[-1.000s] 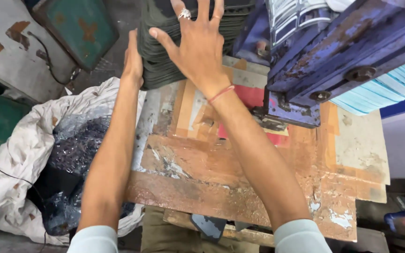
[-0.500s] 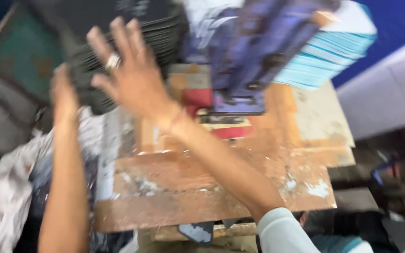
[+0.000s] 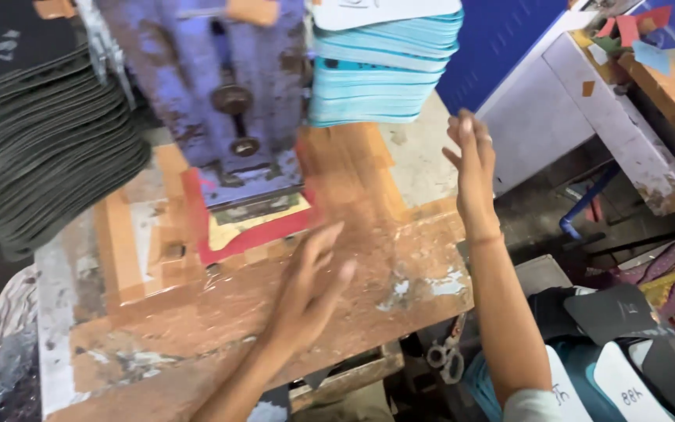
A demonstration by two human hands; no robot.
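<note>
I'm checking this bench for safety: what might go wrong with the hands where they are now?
1. The left hand is open, close to the press and its red pad; fingers might get pinched if the head drops.
2. The right hand is raised beside the light blue stack, which overhangs the bench; a knock might topple it.

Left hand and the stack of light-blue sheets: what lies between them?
In the head view, only bare worn wooden tabletop lies between the left hand and the stack of light-blue sheets.

Press (image 3: 228, 101) on workbench (image 3: 197, 312), between two stacks.
</note>
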